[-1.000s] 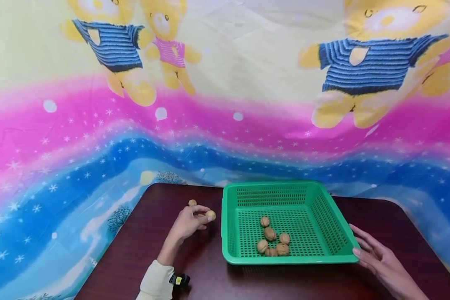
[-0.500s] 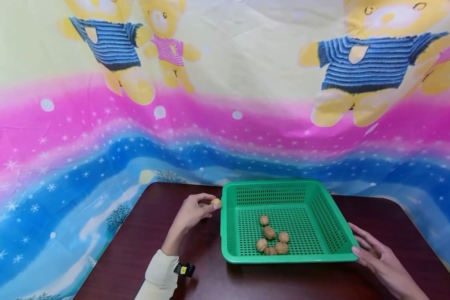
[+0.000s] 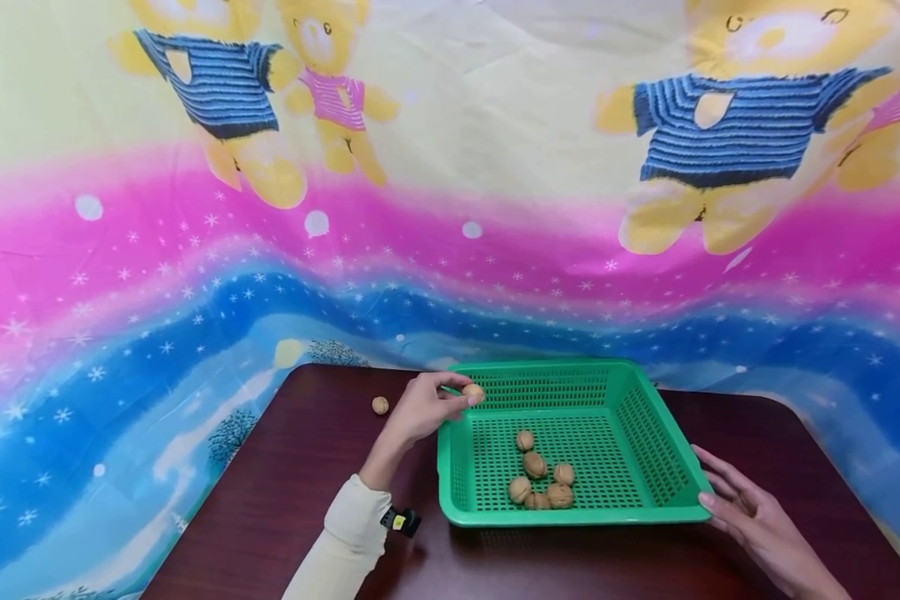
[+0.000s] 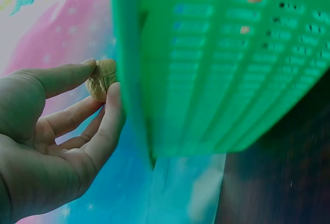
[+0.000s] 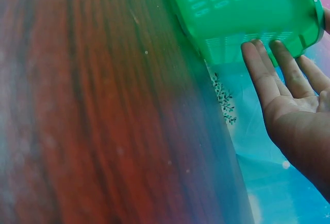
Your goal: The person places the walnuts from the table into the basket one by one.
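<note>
Backdrop (image 3: 450, 287) takes up most of the head view: fabric sheet, cream at top, then a pink band, then blue w/ white snowflakes & dots. Printed teddy bears (image 3: 723, 133) run along the top, some cut off at the frame edge, in blue or pink striped tops.

Worktop (image 3: 270, 508) in front of it: dark reddish-brown, rounded far corners, wood grain clear in R wrist view.

Green plastic basket (image 3: 577, 518): rectangular, perforated floor & walls, R of ctr over the worktop. Can't tell if its base sits flat.

Cream sleeve (image 3: 348, 529) on L forearm, ending short of the wrist.

R hand (image 3: 753, 521) holds basket's near-R corner: thumb on the rim, fingers fairly straight vs. outer R wall.

L hand (image 3: 423, 407) is at basket's far-L corner, thumb & fingertips clamped on one walnut; other fingers loosely bent below, per L wrist view.

Black wrist device (image 3: 401, 522) w/ small yellow patch, just beyond the sleeve's end.

Held walnut (image 3: 474, 392): above rim level at far-L corner, seam showing; can't tell if it touches the rim.

Six walnuts (image 3: 535, 464) lie on basket floor, grouped L of ctr toward the near side, several touching.

Loose walnut (image 3: 380, 405): on worktop, L of basket, nr far edge.
</note>
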`<state>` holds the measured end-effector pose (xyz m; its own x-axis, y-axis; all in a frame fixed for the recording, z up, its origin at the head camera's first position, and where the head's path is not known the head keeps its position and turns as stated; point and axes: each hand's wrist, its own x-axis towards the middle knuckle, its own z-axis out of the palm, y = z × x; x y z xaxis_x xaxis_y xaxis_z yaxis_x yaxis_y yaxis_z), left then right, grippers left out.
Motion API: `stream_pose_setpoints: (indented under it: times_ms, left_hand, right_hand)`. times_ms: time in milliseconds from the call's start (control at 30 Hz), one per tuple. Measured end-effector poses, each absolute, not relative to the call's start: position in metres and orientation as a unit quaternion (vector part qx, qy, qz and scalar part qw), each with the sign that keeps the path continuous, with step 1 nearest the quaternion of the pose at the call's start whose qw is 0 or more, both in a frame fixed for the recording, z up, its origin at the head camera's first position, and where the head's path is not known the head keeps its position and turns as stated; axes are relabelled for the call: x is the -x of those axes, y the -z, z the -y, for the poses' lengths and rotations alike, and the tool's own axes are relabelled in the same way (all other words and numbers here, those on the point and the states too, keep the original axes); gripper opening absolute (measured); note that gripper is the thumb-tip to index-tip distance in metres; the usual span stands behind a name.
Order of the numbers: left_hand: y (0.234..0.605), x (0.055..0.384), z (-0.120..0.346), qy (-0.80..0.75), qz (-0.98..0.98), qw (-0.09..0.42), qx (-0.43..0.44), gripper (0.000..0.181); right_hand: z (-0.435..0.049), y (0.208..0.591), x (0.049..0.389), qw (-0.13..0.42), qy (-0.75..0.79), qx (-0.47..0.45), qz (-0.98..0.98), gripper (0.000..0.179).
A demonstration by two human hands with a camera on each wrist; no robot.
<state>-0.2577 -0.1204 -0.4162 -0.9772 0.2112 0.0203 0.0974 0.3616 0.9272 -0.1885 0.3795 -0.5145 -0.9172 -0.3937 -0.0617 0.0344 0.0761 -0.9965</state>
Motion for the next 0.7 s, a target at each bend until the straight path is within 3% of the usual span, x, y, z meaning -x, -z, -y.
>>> stream_pose_setpoints:
  times_ms: [700]
  left_hand:
    - [0.437,0.263,0.067,-0.486,-0.858,0.098,-0.137,0.026]
  right_hand:
    - [-0.379,0.516,0.189,0.157,0.683,0.142,-0.699,0.067]
